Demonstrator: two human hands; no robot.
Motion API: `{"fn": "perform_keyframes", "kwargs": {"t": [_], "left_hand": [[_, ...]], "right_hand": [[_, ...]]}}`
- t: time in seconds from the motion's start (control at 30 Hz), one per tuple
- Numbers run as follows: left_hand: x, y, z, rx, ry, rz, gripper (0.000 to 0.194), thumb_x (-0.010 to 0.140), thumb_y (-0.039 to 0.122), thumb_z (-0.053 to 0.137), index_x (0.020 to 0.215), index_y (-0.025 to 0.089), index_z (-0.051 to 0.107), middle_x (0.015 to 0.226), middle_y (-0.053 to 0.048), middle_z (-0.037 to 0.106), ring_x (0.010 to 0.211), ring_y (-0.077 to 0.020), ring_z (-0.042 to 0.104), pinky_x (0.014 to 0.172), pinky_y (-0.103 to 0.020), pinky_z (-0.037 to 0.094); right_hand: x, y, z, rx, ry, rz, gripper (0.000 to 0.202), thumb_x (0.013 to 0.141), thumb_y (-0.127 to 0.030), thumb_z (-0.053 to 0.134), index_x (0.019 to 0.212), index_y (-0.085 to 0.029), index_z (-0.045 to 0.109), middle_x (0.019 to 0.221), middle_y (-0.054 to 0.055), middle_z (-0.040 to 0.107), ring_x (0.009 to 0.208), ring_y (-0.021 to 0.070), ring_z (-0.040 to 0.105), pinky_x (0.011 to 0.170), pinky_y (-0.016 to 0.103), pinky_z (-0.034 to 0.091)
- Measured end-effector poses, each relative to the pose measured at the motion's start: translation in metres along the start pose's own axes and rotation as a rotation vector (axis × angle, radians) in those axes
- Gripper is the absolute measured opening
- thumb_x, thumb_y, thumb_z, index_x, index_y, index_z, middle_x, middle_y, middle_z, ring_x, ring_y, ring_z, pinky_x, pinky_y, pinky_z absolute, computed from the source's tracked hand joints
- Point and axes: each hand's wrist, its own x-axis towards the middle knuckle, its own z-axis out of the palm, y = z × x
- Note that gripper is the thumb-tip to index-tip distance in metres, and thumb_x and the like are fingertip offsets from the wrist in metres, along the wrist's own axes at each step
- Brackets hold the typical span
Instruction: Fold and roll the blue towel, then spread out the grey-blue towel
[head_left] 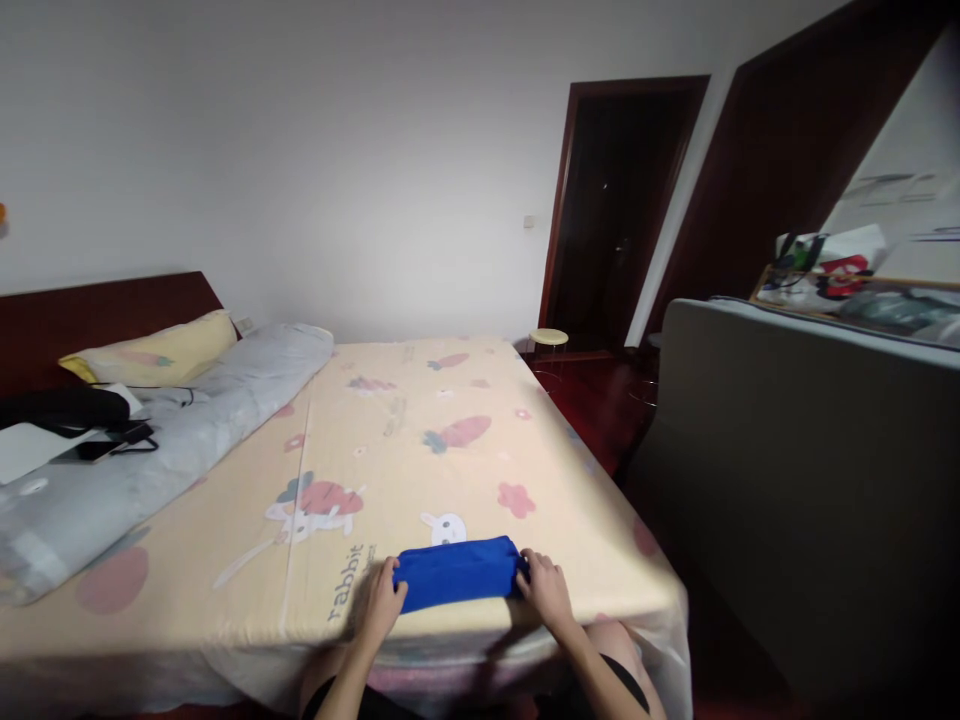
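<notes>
A folded blue cloth (457, 573) lies as a long flat bundle near the front edge of the bed, just below a printed rabbit face. My left hand (384, 598) grips its left end, with thumb and fingers closed on the fabric. At the opposite end, my right hand (547, 590) pinches the cloth's right edge, where a dark bit shows beside the fingers. What kind of cloth item it is cannot be made out. Both forearms reach forward over my knees.
The bed's cream sheet (405, 480) has carrot and rabbit prints. A rolled grey quilt (225, 410), a yellow pillow (165, 352) and a dark bag (67, 408) lie to the left. A stool (549, 338) stands beyond the far right corner; a grey panel (780, 470) rises at right.
</notes>
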Motion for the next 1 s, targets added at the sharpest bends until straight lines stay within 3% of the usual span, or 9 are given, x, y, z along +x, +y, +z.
{"fn": "perform_keyframes", "kwargs": {"t": [0.1,0.17,0.3,0.4,0.47,0.6,0.73,0.83,1.0], "left_hand": [[-0.003,0.013,0.000,0.096,0.086,-0.052,0.027,0.082,0.013,0.041,0.102,0.018,0.058,0.104,-0.010,0.065,0.103,-0.0246,0.058,0.089,-0.039,0.042],[-0.005,0.028,-0.002,0.134,0.115,-0.016,0.030,0.084,0.014,0.038,0.105,0.017,0.059,0.106,-0.011,0.064,0.105,-0.0264,0.056,0.091,-0.042,0.041],[-0.010,0.067,0.002,0.149,0.083,0.175,0.035,0.084,0.012,0.037,0.110,0.022,0.059,0.108,-0.006,0.063,0.104,-0.0209,0.055,0.093,-0.036,0.040],[-0.017,0.093,0.017,0.157,0.020,0.289,0.039,0.080,0.010,0.042,0.111,0.025,0.060,0.109,-0.003,0.064,0.107,-0.0199,0.054,0.094,-0.034,0.040],[-0.023,0.100,0.028,0.168,-0.018,0.324,0.042,0.077,0.010,0.045,0.114,0.024,0.060,0.114,-0.004,0.064,0.112,-0.0214,0.053,0.098,-0.036,0.040],[-0.030,0.079,0.036,0.195,-0.057,0.311,0.051,0.076,0.013,0.047,0.126,0.021,0.056,0.129,-0.008,0.060,0.122,-0.0261,0.050,0.105,-0.043,0.036],[-0.029,0.032,0.025,0.244,-0.056,0.234,0.053,0.078,0.014,0.045,0.130,0.021,0.054,0.133,-0.008,0.059,0.123,-0.0257,0.048,0.106,-0.043,0.034],[-0.027,0.007,0.018,0.285,-0.058,0.211,0.053,0.079,0.015,0.046,0.131,0.024,0.052,0.136,-0.006,0.057,0.127,-0.0235,0.046,0.107,-0.042,0.031],[-0.020,0.005,0.017,0.232,-0.088,0.189,0.056,0.076,0.009,0.044,0.130,0.023,0.052,0.135,-0.006,0.058,0.127,-0.0220,0.045,0.108,-0.042,0.028]], "right_hand": [[-0.002,-0.004,-0.001,-0.034,0.049,0.063,0.028,0.089,-0.024,0.041,0.111,-0.018,0.057,0.106,0.015,0.064,0.099,0.0292,0.058,0.079,0.038,0.038],[-0.004,-0.012,-0.003,-0.033,0.070,0.037,0.031,0.090,-0.022,0.037,0.114,-0.018,0.056,0.112,0.016,0.061,0.102,0.0294,0.056,0.082,0.040,0.038],[-0.010,-0.044,-0.002,0.026,0.036,-0.176,0.033,0.088,-0.014,0.039,0.112,-0.024,0.059,0.115,0.008,0.061,0.103,0.0218,0.054,0.089,0.035,0.035],[-0.014,-0.071,0.005,0.066,-0.015,-0.327,0.036,0.082,-0.011,0.046,0.111,-0.028,0.059,0.113,0.002,0.062,0.102,0.0184,0.053,0.089,0.031,0.034],[-0.016,-0.082,0.010,0.072,-0.042,-0.382,0.036,0.080,-0.011,0.048,0.110,-0.027,0.060,0.113,0.002,0.063,0.102,0.0187,0.052,0.089,0.031,0.034],[-0.016,-0.070,0.016,0.045,-0.059,-0.396,0.041,0.080,-0.012,0.048,0.116,-0.027,0.059,0.118,0.004,0.062,0.107,0.0213,0.051,0.093,0.035,0.031],[-0.015,-0.024,0.013,-0.004,-0.034,-0.314,0.047,0.079,-0.010,0.047,0.123,-0.025,0.056,0.121,0.008,0.060,0.108,0.0239,0.050,0.093,0.037,0.031],[-0.018,0.010,0.009,-0.042,-0.014,-0.242,0.048,0.079,-0.012,0.049,0.126,-0.022,0.054,0.113,0.010,0.062,0.102,0.0257,0.051,0.088,0.038,0.032],[-0.021,0.027,0.005,-0.078,0.011,-0.196,0.045,0.080,-0.012,0.048,0.123,-0.024,0.055,0.106,0.009,0.062,0.097,0.0247,0.051,0.085,0.037,0.032]]}}
